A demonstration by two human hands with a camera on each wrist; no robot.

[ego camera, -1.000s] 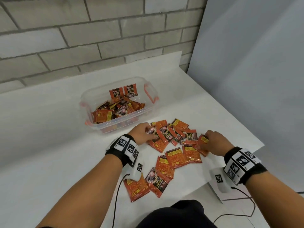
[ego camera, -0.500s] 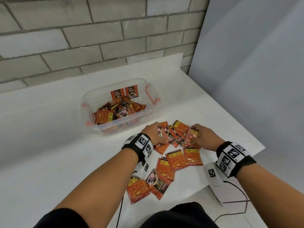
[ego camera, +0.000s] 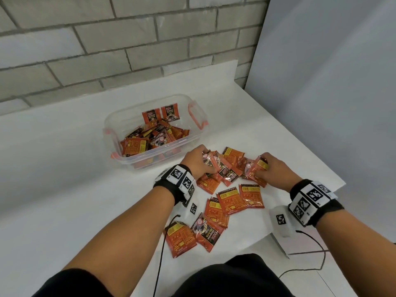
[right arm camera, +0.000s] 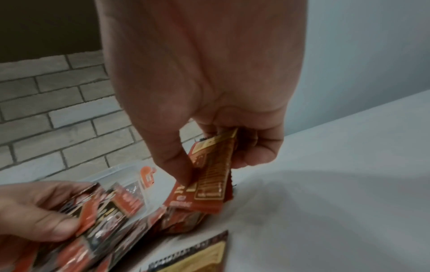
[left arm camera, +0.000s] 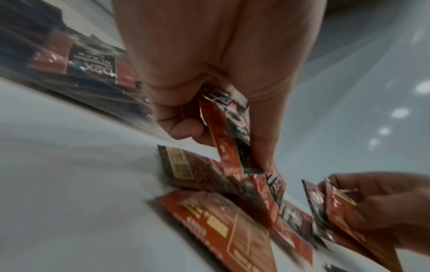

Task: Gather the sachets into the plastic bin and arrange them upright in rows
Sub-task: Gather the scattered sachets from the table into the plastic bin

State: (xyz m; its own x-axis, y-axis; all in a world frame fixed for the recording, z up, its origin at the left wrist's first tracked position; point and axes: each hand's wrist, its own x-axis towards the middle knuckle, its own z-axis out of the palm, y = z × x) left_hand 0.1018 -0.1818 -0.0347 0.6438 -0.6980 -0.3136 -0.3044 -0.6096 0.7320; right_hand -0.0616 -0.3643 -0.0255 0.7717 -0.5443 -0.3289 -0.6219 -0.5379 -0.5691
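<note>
A clear plastic bin [ego camera: 194, 137] with orange latches stands on the white table, holding a jumble of orange sachets [ego camera: 137, 145] and two upright ones [ego camera: 160, 115] at its far wall. Just in front of it my left hand [ego camera: 198, 161] grips a few sachets [left arm camera: 229, 136] between thumb and fingers. To the right, my right hand [ego camera: 271, 168] pinches a small stack of sachets [right arm camera: 213, 168] over the pile. Between both hands several loose sachets [ego camera: 230, 161] lie heaped, with more sachets [ego camera: 237, 198] flat on the table closer to me.
The table's right edge [ego camera: 334, 179] runs close past my right hand, with a grey panel [ego camera: 332, 82] beyond. A brick wall [ego camera: 107, 50] stands behind the bin. Cables [ego camera: 159, 254] trail from both wrist bands towards me.
Both hands moved inward toward each other and slightly forward, gathering sachets off the pile. My right hand has lifted its stack up on edge.
</note>
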